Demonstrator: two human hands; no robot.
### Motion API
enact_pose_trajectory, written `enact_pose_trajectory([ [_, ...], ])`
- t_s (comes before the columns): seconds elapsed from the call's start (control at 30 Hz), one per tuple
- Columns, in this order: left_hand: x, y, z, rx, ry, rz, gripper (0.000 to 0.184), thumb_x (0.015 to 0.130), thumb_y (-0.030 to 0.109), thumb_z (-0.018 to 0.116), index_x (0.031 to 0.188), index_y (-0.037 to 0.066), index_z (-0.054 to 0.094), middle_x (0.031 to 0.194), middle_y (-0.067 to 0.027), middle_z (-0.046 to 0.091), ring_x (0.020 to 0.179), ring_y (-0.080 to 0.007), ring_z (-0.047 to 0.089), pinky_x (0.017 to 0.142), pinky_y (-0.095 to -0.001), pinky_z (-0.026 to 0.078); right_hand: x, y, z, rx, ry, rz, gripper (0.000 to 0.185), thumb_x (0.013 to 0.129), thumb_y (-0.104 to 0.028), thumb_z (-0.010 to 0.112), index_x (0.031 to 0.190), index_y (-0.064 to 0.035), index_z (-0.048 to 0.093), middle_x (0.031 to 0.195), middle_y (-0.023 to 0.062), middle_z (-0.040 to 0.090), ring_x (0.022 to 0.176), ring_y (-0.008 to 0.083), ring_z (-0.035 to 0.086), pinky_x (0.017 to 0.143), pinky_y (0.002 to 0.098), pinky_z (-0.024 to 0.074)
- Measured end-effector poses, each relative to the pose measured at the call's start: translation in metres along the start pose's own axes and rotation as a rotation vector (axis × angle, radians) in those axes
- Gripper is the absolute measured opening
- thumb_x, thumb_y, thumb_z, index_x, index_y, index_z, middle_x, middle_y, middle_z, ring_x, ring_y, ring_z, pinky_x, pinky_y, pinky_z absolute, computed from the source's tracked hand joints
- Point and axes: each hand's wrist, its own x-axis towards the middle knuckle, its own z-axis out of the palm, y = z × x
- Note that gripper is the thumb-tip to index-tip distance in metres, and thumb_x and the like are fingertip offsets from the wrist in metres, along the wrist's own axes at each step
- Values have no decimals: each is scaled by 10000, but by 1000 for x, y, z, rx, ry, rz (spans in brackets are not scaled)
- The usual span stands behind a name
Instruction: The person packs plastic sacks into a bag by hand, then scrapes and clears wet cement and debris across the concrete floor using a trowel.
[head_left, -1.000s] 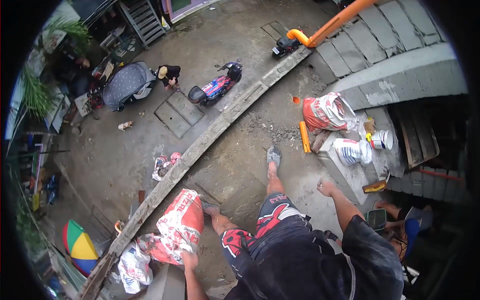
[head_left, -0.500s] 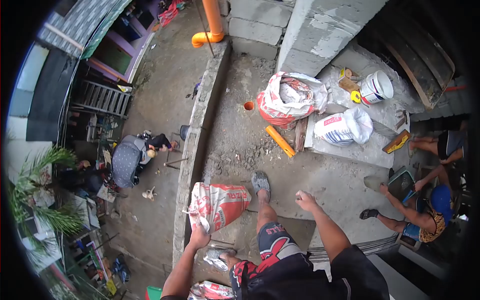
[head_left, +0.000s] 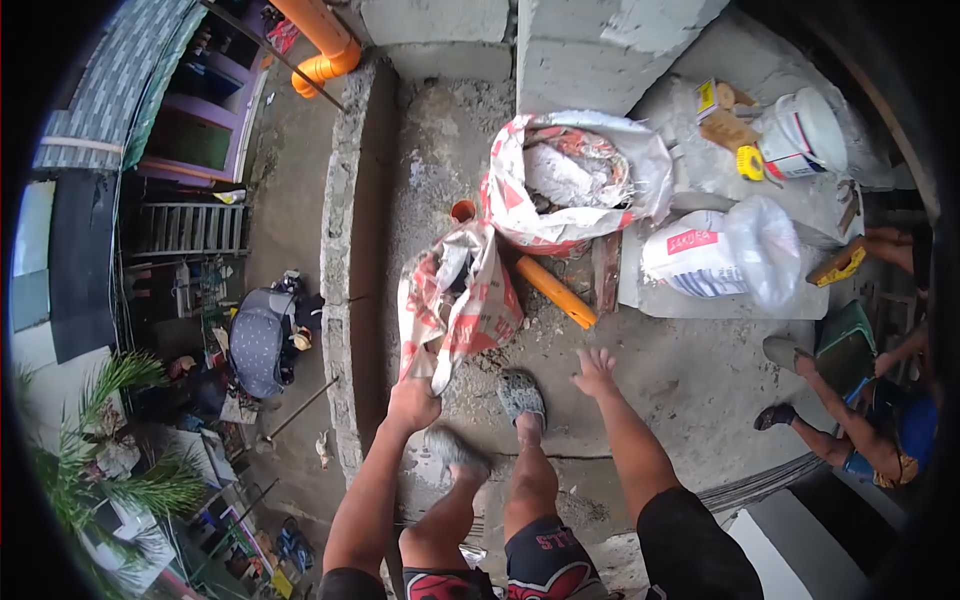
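Observation:
My left hand (head_left: 415,406) is closed on the gathered edge of a red-and-white woven sack (head_left: 480,318). The sack's open mouth faces up, and its inside is dark and mostly hidden. Beyond my right foot, my right hand (head_left: 596,372) hovers over the concrete floor, fingers spread and holding nothing. Just past the sack stands a bigger red-and-white sack (head_left: 510,215), its rim rolled open around crumpled pale bags. An orange pipe piece (head_left: 556,292) lies on the ground between the sacks and my right hand.
A low block wall (head_left: 345,250) runs along the left. On a raised slab at right are a white sack (head_left: 690,258), a white bucket (head_left: 805,135) and a yellow tape measure (head_left: 749,163). An upright orange pipe stub (head_left: 462,210) protrudes from the floor. Another person (head_left: 870,430) works at far right.
The sack in my left hand has moved forward, close to the bigger sack, and its mouth now shows. My right hand has opened from a closed shape. I have stepped forward.

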Motion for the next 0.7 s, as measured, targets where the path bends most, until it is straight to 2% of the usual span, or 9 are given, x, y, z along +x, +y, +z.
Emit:
enact_pose_trajectory([
  [0.03,4,4,1,-1,-23,-16,177,717,181,587,750,20,655,729,-203,642,733,-364,643,679,-438,524,31,-10,-7,113,81,56,811,703,-316,734,1384,-155,325,1454,148,272,1372,396,138,1088,572,107],
  [0.13,5,14,-1,-88,70,72,160,693,180,651,737,27,631,714,-184,630,697,-376,622,642,-451,509,114,-26,-15,164,351,101,837,653,-235,747,1376,-145,333,1304,112,395,1232,359,321,983,528,265],
  [0.23,0,4,16,-178,113,149,162,664,128,692,673,24,568,635,-184,581,637,-391,595,579,-443,488,179,-35,-7,104,445,239,779,626,-213,769,1304,-134,394,1225,102,426,1155,331,369,908,504,309],
  [0.3,-5,-5,31,-239,115,164,122,655,80,671,674,26,563,643,-163,579,637,-375,596,568,-431,483,208,-28,15,52,443,189,699,627,-197,771,1230,-120,427,1192,107,440,1152,326,371,898,504,302],
  [0.33,-11,-7,35,-266,116,162,108,649,61,659,675,24,561,647,-158,580,637,-370,597,569,-428,484,204,-31,19,-1,446,134,619,627,-181,773,1156,-105,460,1159,113,453,1150,322,374,888,504,296],
  [0.4,-15,-12,47,-304,107,140,99,643,47,648,685,23,561,664,-155,586,654,-367,601,579,-426,485,185,-41,21,47,415,166,648,603,-219,806,1128,-92,450,1151,127,455,1150,327,390,909,504,306],
  [0.53,-27,-8,51,-309,144,132,95,636,33,620,715,33,568,722,-149,606,724,-354,615,625,-422,494,94,-46,7,180,573,263,726,561,-268,846,1101,-71,404,1139,145,434,1157,344,399,924,516,333],
  [0.6,-34,-8,49,-294,148,122,90,649,46,603,736,47,578,757,-146,619,770,-347,620,660,-426,498,17,-48,-20,190,655,242,722,556,-242,846,1098,-73,398,1115,145,432,1125,352,406,916,513,337],
  [0.7,-37,-13,42,-229,97,91,97,669,72,578,762,69,607,771,-152,633,772,-356,622,679,-440,497,-68,-56,-120,95,813,191,729,544,-211,842,1110,-77,402,1104,144,430,1095,357,410,892,511,334],
])
